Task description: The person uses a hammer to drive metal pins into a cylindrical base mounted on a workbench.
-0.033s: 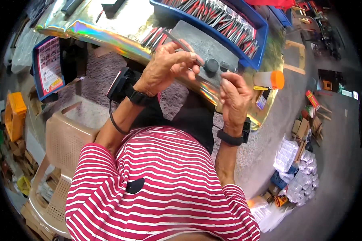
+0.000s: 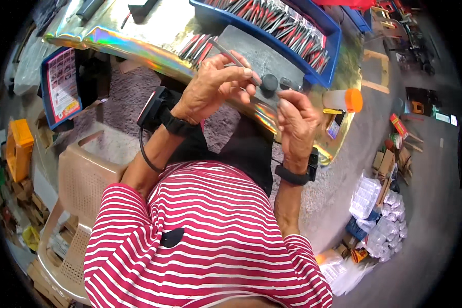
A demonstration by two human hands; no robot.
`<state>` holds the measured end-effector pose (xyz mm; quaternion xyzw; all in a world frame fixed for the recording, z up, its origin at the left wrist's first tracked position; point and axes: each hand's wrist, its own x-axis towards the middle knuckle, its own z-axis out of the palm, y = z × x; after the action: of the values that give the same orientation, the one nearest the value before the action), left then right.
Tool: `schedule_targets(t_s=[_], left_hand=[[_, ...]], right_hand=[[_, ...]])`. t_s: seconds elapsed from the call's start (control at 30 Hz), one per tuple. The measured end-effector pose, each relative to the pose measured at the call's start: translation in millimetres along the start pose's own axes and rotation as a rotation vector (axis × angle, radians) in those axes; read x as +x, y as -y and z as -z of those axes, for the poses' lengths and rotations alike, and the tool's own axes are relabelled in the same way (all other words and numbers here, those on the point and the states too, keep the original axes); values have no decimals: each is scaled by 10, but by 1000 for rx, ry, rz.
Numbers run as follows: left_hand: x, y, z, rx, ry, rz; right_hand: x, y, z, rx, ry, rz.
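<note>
My left hand (image 2: 210,87) is closed in a pinch on a slim grey pen-like stick (image 2: 225,54), which slants from upper left down to the fingertips. To its right, my right hand (image 2: 296,123) has thumb and forefinger pressed together; whatever lies between them is too small to make out. A gap separates the two hands at the table's near edge. Just beyond the fingers, a round black lidded pot (image 2: 269,84) and a smaller dark piece (image 2: 286,83) rest on a grey board (image 2: 246,49). Left of the board lies a loose bunch of red, black and grey sticks (image 2: 196,49).
A blue tray (image 2: 334,56) full of similar sticks stands behind the board. At the right sits a jar with an orange lid (image 2: 353,100). A beige plastic chair (image 2: 87,174) and a blue bin (image 2: 61,87) are on my left. Plastic-wrapped bundles (image 2: 385,231) lie on the floor.
My right hand has shifted slightly left, nearer to my left hand. The left hand and its stick look almost unchanged.
</note>
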<state>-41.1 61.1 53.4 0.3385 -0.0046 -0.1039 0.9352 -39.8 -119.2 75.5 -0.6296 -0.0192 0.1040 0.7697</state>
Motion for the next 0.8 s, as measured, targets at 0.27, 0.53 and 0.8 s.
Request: schedule_targets(t_s=[0.27,0.53,0.8], left_hand=[[-22,192,-104,-41,-10,112],[-20,263,-83,-127,-26,152],[-35,286,-59,-136,-5,168]], right_hand=[[-52,-58,-137,31,5,14],[-74,-62,-130,66,20,-8],[-87,-67,-149,88,22,-19]])
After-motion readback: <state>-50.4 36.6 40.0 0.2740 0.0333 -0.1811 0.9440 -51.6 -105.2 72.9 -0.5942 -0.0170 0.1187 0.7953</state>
